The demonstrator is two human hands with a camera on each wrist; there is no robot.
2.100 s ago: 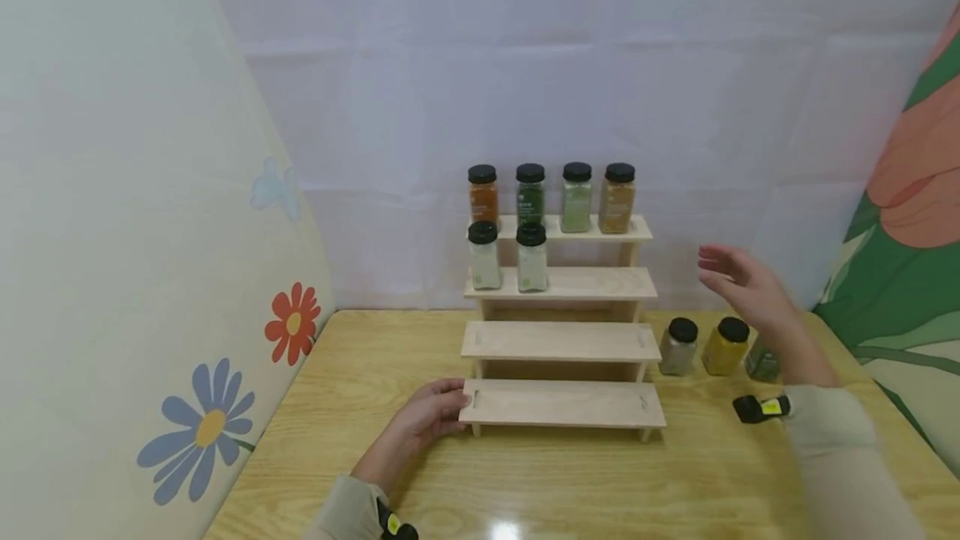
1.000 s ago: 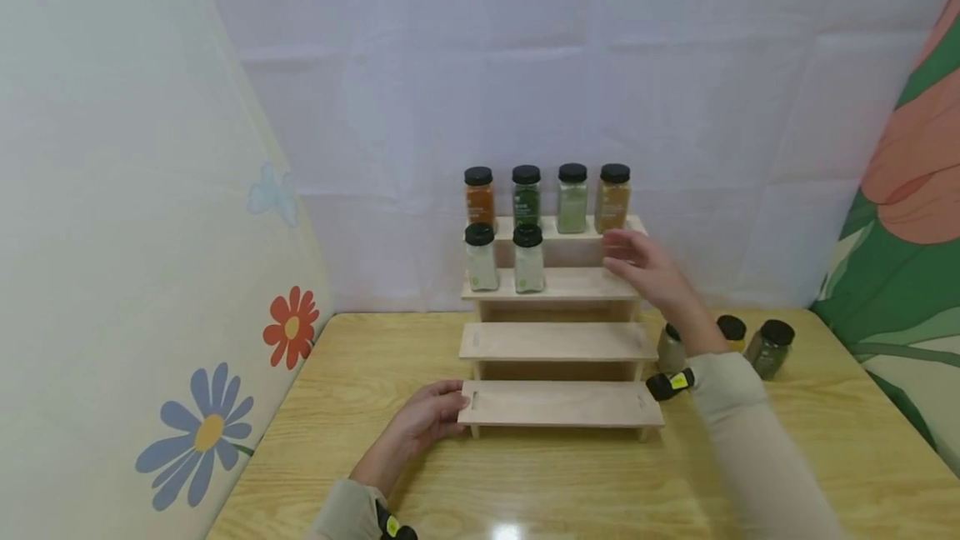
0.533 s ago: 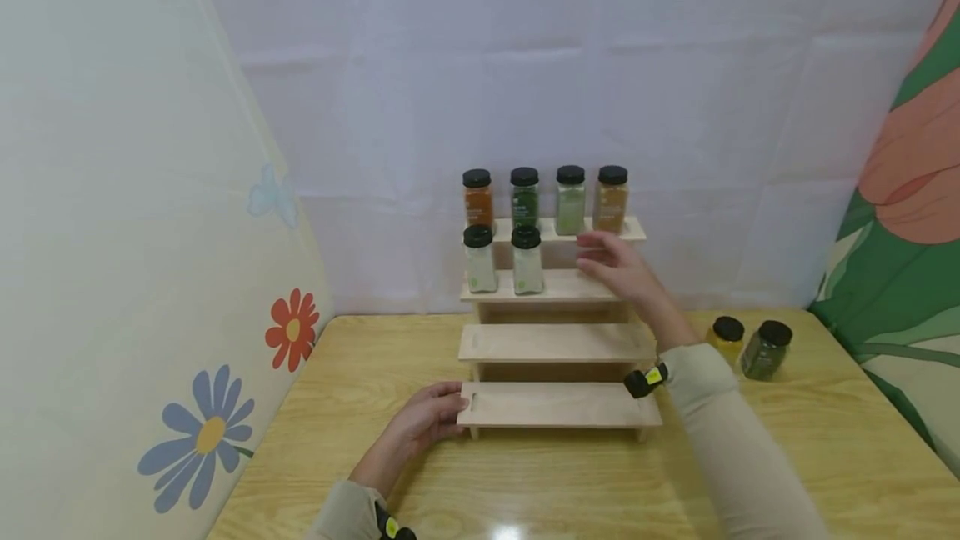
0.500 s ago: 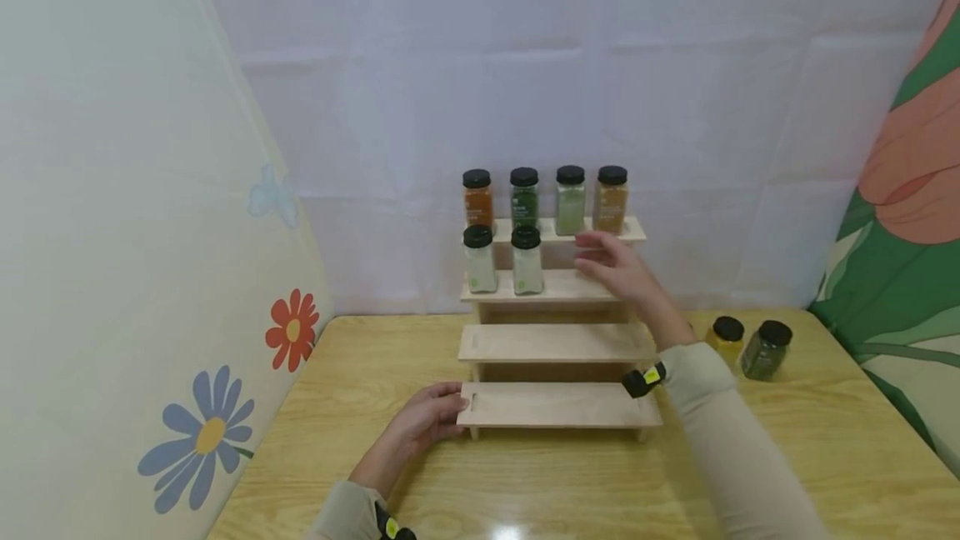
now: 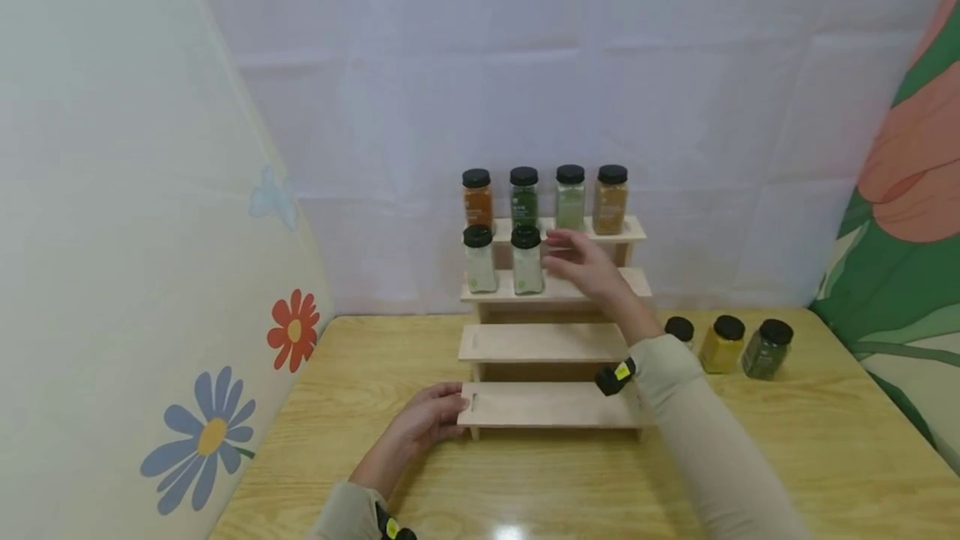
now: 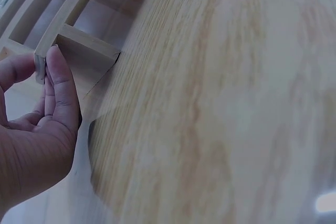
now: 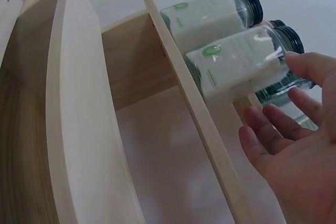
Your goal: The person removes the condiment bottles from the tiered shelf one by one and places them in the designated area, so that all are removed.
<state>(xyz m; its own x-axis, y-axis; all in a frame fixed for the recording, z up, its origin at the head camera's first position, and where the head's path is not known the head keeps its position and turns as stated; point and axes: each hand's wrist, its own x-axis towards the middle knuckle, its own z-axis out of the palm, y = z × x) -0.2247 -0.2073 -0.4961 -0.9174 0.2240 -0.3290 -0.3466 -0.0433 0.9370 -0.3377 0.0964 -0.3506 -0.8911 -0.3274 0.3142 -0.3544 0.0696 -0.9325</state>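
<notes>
A four-step wooden spice rack (image 5: 555,342) stands on the table. My left hand (image 5: 429,417) pinches the left end of its lowest board; in the left wrist view the thumb and fingers (image 6: 62,85) lie on either side of the board's edge. On the second step from the top stand two white-labelled spice jars, the left jar (image 5: 481,267) and the right jar (image 5: 528,267). My right hand (image 5: 588,267) is just right of the right jar, fingers loosely bent and holding nothing. In the right wrist view its thumb lies by that jar's black lid (image 7: 292,39); contact is unclear.
Four-step rack's top bears several jars: orange (image 5: 477,205), dark green (image 5: 524,203), pale green (image 5: 570,208) and tan (image 5: 611,208). Right of the rack stand a partly hidden jar (image 5: 679,329), a yellow jar (image 5: 722,348) and a dark green jar (image 5: 767,354). A white cloth (image 5: 420,123) hangs behind.
My right hand has moved left from above the jars on the table, across the rack, to beside the right white-labelled jar. My left hand stays at the lowest board.
</notes>
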